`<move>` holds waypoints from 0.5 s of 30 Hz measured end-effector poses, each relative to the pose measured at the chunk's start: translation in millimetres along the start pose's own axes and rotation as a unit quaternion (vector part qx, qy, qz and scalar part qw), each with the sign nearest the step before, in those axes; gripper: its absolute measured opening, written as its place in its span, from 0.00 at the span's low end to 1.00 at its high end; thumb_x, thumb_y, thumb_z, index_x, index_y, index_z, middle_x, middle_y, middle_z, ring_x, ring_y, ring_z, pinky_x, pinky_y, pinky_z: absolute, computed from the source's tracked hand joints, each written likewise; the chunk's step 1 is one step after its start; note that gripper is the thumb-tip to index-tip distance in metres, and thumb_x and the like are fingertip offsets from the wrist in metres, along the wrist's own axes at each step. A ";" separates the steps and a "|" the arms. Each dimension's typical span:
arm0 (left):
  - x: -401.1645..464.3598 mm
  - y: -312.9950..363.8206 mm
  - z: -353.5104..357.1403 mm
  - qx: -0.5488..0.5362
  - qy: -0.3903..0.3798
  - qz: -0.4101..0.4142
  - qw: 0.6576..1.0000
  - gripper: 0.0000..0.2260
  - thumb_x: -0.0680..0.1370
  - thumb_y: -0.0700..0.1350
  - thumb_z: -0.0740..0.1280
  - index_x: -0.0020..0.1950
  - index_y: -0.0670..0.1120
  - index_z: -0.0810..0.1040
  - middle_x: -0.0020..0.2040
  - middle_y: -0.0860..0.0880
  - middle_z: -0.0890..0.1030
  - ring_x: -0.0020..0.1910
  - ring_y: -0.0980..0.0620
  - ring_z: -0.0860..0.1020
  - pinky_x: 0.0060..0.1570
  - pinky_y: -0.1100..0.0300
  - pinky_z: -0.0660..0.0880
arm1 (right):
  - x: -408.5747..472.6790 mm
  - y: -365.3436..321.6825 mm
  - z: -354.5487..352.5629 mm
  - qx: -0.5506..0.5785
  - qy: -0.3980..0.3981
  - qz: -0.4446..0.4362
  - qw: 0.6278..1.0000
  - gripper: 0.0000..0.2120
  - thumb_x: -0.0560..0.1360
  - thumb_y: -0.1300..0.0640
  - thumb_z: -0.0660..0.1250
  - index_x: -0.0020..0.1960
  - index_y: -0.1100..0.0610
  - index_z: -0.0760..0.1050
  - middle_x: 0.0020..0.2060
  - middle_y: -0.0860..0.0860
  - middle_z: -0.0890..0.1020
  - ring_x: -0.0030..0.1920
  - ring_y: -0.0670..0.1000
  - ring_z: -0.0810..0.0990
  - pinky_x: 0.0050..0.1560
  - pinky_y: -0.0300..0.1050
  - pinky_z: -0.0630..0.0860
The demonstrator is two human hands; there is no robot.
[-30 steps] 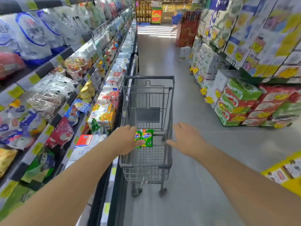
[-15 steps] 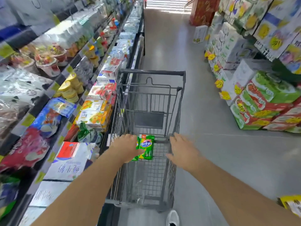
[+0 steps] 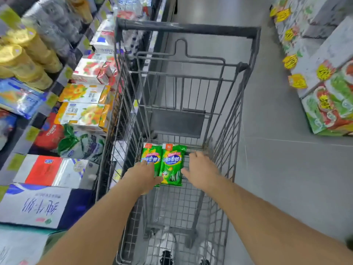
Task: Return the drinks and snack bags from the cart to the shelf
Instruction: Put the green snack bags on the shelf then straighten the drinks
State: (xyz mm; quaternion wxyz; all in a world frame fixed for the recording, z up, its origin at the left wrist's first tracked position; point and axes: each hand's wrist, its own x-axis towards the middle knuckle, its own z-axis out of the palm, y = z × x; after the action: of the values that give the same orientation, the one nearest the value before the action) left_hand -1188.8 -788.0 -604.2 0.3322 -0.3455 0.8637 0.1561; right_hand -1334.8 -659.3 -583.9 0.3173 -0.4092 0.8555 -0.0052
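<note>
Two green snack bags (image 3: 172,163) lie side by side on the bottom of the grey wire cart (image 3: 227,119), just below its folded seat flap. My left hand (image 3: 145,175) reaches into the cart and covers the lower part of the left bag, its fingers curled on the bag and its thumb at the edge of the right bag. My right hand (image 3: 201,172) hovers beside the right bag with fingers spread and nothing in it. The shelf (image 3: 63,77) runs along the left, tight against the cart.
The shelf holds yellow tubs (image 3: 23,60), orange juice cartons (image 3: 84,113) and white milk cases (image 3: 36,205). Stacked boxes with yellow price tags (image 3: 324,96) line the right of the grey aisle floor. My shoes (image 3: 166,247) show under the cart.
The view has tilted down and closer to the cart. Both hands have gone deeper into the cart; my left hand now covers the left bag and my right hand is beside the right bag.
</note>
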 end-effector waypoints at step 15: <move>179.1 -29.4 138.2 -0.032 0.093 -0.087 0.991 0.37 0.78 0.60 0.63 0.77 0.36 0.58 0.76 0.35 0.61 0.76 0.37 0.57 0.72 0.43 0.58 | 162.8 21.5 177.3 0.210 -0.040 0.159 0.964 0.17 0.76 0.48 0.69 0.53 0.63 0.75 0.44 0.57 0.77 0.47 0.58 0.79 0.40 0.45 0.67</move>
State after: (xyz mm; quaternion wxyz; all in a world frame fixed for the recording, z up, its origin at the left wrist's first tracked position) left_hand -1200.6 -828.2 -828.4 0.2513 -0.4430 0.8521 0.1210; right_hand -1328.2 -715.1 -819.0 0.4268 -0.1917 0.8760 -0.1173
